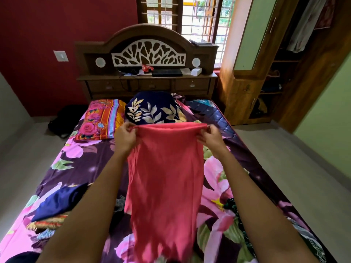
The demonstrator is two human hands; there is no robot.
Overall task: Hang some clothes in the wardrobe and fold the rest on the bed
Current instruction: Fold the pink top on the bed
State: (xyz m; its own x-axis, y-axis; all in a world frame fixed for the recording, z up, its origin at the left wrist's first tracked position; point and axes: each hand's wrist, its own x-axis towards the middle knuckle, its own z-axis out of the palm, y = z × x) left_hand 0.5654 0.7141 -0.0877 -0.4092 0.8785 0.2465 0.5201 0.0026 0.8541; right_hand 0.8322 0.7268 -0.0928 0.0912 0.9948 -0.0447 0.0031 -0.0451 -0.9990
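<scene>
**Head view: pink garment held up over bed; slip and mis-fold risks noted**

Item. Pink garment (163, 177) hangs lengthwise above the middle of the bed (79, 164), stretched by its top edge between both hands. Its lower end drops out of view at the bottom of the frame. Left hand (124, 136) pinches the left end of that edge and right hand (209, 137) pinches the right end, fingers curled on the cloth at both.

Risks, as judged. Both holds are fingertip pinches on a rolled edge. If either loosens, the cloth would likely swing sideways and bunch, and the fold would have to start over. The fabric is creased and the hem unseen, so laying it down unsmoothed may set a crooked fold. Lowered without a look, it could land on the blue garment (60, 202) near the bed's left edge or the dark clothing (234, 207) to the right, mixing the piles.

Surface. Floral sheet, soft and uneven. Pillows (152, 109) lie at the head, below a carved headboard (148, 54).

Room. Wardrobe (245, 95) stands open right of the bed, with hanging clothes (305, 29) inside. Barred window (199, 16) behind the headboard. Black bag (64, 118) on the floor at left.
</scene>
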